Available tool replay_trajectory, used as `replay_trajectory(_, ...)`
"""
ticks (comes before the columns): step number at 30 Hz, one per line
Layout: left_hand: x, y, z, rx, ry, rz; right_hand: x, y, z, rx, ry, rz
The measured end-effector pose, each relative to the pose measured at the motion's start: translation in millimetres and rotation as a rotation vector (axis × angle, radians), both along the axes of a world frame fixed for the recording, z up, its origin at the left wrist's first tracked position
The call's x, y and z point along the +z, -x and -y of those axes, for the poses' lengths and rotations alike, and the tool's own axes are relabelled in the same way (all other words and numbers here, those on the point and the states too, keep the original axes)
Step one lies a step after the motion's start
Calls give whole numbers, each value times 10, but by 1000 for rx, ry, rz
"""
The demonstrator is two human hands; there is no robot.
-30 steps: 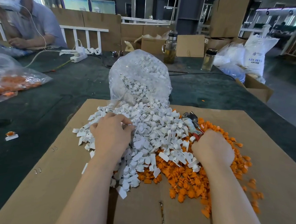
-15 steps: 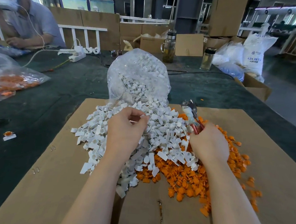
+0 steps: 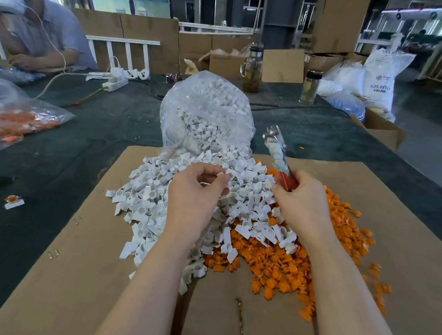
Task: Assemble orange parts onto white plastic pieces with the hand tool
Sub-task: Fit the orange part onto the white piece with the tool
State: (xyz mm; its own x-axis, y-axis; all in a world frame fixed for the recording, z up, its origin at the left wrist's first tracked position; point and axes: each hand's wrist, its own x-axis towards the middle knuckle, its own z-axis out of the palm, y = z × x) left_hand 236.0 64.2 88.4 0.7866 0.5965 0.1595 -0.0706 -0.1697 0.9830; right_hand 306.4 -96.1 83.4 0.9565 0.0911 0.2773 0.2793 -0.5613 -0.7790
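Observation:
A heap of white plastic pieces (image 3: 159,205) spills from a clear bag (image 3: 208,114) onto a cardboard sheet (image 3: 76,275). To its right lies a pile of orange parts (image 3: 281,265). My left hand (image 3: 194,194) is raised over the white heap and pinches one white piece (image 3: 223,174) between thumb and fingertips. My right hand (image 3: 301,199) grips the red handle of the hand tool (image 3: 278,153), whose metal head, wrapped in white, points up and away.
The cardboard lies on a dark green table (image 3: 59,143). A bag of orange parts (image 3: 14,121) sits at the left, a finished piece (image 3: 13,201) near it. Another person (image 3: 40,37) works at the far left. Two bottles (image 3: 253,67) and boxes stand behind.
My left hand rose from the white heap with one piece pinched. My right hand lifted the tool off the orange pile and tilted its head upward.

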Motion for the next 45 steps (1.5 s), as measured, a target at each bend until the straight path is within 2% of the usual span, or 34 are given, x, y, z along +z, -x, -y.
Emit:
replay_trajectory(7,-16,-4,1,11,-76,-17,-6,-13,140,-302,443,-14)
replay_trajectory(12,-37,-12,-3,21,-110,-26,-44,-40,223,-466,533,-211)
replay_trajectory(15,-48,-12,-14,19,-117,-22,-64,-71,255,-442,566,-299)
replay_trajectory(24,-54,-9,-16,10,-154,-34,-90,-9,45,-164,532,-219)
replay_trajectory(29,-44,-4,-11,1,-165,-45,-85,-19,-30,-50,340,-97)
replay_trajectory(35,-59,-11,3,-19,-170,-34,-5,38,-42,99,-179,-127)
replay_trajectory(40,-46,-14,32,-28,-165,-35,15,84,-106,189,-361,-159)
replay_trajectory(45,-28,-1,61,-48,-72,-28,-1,113,-180,268,-423,-142)
